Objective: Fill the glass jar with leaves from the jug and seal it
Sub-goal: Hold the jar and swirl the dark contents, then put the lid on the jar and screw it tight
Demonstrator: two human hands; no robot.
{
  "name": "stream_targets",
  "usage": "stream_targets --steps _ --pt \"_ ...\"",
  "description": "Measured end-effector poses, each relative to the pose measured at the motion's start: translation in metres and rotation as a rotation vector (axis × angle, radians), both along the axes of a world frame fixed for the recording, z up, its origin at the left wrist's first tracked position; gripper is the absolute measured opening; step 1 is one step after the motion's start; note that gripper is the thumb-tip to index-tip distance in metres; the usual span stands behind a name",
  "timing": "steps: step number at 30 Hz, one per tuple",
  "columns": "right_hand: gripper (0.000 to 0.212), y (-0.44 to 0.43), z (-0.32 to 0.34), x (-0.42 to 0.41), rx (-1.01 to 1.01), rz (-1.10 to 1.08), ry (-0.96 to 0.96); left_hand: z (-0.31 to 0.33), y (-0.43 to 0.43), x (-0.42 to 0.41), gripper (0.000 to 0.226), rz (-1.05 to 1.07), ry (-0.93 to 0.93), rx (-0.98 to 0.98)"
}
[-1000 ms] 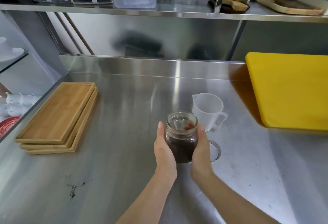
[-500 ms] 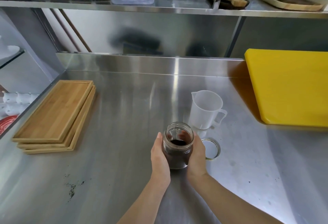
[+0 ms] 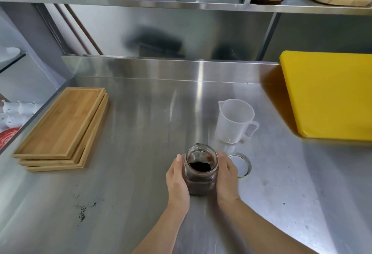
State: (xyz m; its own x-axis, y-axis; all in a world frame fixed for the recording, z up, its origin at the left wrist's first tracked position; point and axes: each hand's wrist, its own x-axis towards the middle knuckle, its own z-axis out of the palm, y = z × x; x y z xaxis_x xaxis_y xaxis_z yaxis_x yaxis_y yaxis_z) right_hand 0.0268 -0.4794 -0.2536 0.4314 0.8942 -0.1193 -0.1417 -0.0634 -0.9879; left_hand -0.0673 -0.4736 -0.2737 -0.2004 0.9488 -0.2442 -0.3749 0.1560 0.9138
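The glass jar stands upright on the steel counter, open at the top and mostly full of dark leaves. My left hand cups its left side and my right hand cups its right side. Just right of my right hand lies the round metal lid, flat on the counter and partly hidden by my fingers. Behind the jar and lid stands the white translucent plastic jug, upright and looking empty, its handle pointing right.
A stack of bamboo trays lies at the left. A thick yellow cutting board sits at the right rear. Spilled dark leaf bits dot the counter front left. A steel shelf with containers hangs overhead.
The jar has come down between both hands, from held above the counter to resting on it. The lid beside my right hand is more exposed now.
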Motion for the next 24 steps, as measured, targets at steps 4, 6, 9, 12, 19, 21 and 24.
stream_targets --steps 4,6,9,12,19,21,24 --pt "0.016 0.008 0.006 0.032 0.009 0.114 -0.389 0.007 0.006 -0.006 0.044 0.017 -0.024 0.047" --pt "0.025 0.015 0.005 0.049 -0.020 0.191 -0.769 0.011 0.008 -0.007 0.049 0.007 -0.017 0.054" --pt "0.061 0.021 -0.002 0.070 -0.191 0.324 -1.171 0.015 0.011 -0.006 0.045 0.008 0.013 0.077" --pt "0.085 0.021 -0.011 0.084 -0.406 0.464 -1.235 0.012 0.010 -0.003 0.036 -0.016 0.030 0.080" --pt "0.076 0.024 -0.010 0.093 -0.467 0.541 -1.316 0.008 0.007 -0.004 0.038 -0.031 0.006 0.105" --pt "0.080 0.025 -0.002 0.093 -0.448 0.603 -1.238 0.009 0.007 -0.005 0.036 -0.035 0.007 0.111" --pt "0.081 0.025 0.020 0.089 -0.353 0.669 -1.075 0.009 0.007 -0.004 0.036 -0.036 0.004 0.106"
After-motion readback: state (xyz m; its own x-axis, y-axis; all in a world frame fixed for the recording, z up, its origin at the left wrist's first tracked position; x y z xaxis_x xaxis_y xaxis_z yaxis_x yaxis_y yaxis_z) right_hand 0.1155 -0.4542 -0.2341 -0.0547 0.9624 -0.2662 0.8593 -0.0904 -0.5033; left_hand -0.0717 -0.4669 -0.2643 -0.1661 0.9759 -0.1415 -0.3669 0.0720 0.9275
